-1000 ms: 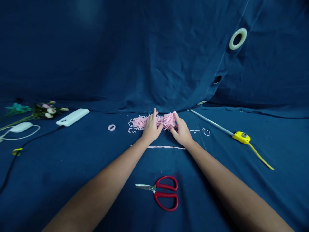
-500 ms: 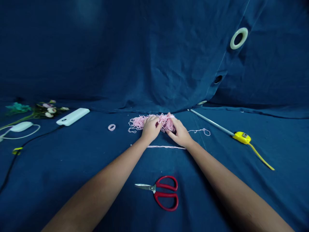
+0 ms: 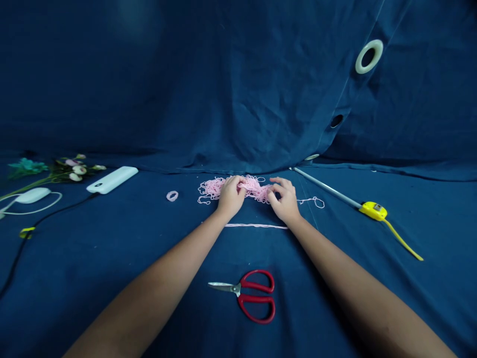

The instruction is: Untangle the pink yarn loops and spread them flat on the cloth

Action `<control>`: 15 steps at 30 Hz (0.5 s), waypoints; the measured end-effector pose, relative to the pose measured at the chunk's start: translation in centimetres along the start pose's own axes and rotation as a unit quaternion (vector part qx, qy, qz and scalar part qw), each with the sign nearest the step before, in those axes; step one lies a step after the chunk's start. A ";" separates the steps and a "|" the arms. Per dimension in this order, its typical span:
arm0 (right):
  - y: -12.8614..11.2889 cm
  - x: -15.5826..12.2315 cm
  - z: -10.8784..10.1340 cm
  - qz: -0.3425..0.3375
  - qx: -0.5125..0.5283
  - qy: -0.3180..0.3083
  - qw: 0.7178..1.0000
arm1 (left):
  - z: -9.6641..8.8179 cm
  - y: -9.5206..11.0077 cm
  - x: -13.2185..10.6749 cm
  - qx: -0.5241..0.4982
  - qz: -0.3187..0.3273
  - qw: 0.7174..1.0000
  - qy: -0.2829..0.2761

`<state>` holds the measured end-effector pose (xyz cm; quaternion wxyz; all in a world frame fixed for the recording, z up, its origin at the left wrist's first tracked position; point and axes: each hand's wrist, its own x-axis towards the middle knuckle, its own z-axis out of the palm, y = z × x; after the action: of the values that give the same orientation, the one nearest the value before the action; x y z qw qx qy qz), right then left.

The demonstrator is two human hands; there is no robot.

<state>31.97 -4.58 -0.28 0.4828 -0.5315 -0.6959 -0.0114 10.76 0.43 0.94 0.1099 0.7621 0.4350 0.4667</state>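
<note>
A loose tangle of pink yarn (image 3: pixel 212 189) lies on the blue cloth at the far middle. My left hand (image 3: pixel 230 196) is curled on its middle, fingers closed round a bunch of strands. My right hand (image 3: pixel 283 198) sits at the tangle's right end, thumb and forefinger pinched on the pink yarn, the other fingers bent above it. A single pink strand (image 3: pixel 256 226) lies straight across just below both wrists. Another loose end (image 3: pixel 313 201) trails to the right.
Red-handled scissors (image 3: pixel 249 294) lie shut near me. A yellow tape measure (image 3: pixel 374 211) with a long metal rod (image 3: pixel 324 187) is on the right. On the left are a small yarn ring (image 3: pixel 172 196), a white power bank (image 3: pixel 112 180), a white cabled device (image 3: pixel 32 196) and artificial flowers (image 3: pixel 59 170).
My left fingers have curled from stretched out into a grip on the yarn. My right hand has shifted slightly right and now pinches the tangle's right end, which lies flatter.
</note>
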 end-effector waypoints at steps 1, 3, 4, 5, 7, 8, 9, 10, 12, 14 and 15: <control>-0.2 0.0 -0.1 -0.025 0.011 -0.015 1.000 | 0.0 0.2 -0.1 -0.003 0.020 1.000 -0.016; -0.6 0.0 -0.3 -0.071 0.030 -0.062 0.995 | -0.1 0.4 -0.2 -0.009 0.049 0.998 -0.042; -0.7 0.0 -0.3 -0.090 0.034 -0.089 0.991 | -0.1 0.6 -0.2 -0.014 0.056 0.997 -0.053; -0.7 -0.1 -0.2 -0.103 0.036 -0.115 0.987 | -0.1 0.7 -0.3 -0.021 0.058 0.996 -0.063; -0.6 -0.1 -0.1 -0.117 0.036 -0.153 0.980 | -0.1 0.9 -0.3 -0.034 0.056 0.995 -0.076; -0.5 -0.1 0.0 -0.118 0.036 -0.161 0.979 | -0.1 0.9 -0.3 -0.039 0.055 0.995 -0.079; -0.4 -0.1 0.1 -0.115 0.033 -0.159 0.980 | -0.1 1.0 -0.3 -0.041 0.055 0.994 -0.079; -0.3 -0.1 0.2 -0.108 0.029 -0.151 0.982 | -0.1 1.0 -0.3 -0.040 0.057 0.995 -0.078; 0.0 -0.2 0.4 -0.090 0.014 -0.126 0.988 | -0.1 1.0 -0.3 -0.032 0.066 0.994 -0.075; 0.3 -0.2 0.6 -0.067 -0.003 -0.097 0.993 | -0.1 1.0 -0.3 -0.013 0.080 0.994 -0.074; 0.4 -0.2 0.7 -0.056 -0.008 -0.081 0.995 | -0.1 0.9 -0.3 0.001 0.087 0.993 -0.074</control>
<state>31.85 -4.23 -1.00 0.4189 -0.4949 -0.7613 -0.0008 11.17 -0.40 1.29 0.1002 0.8298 0.3579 0.4163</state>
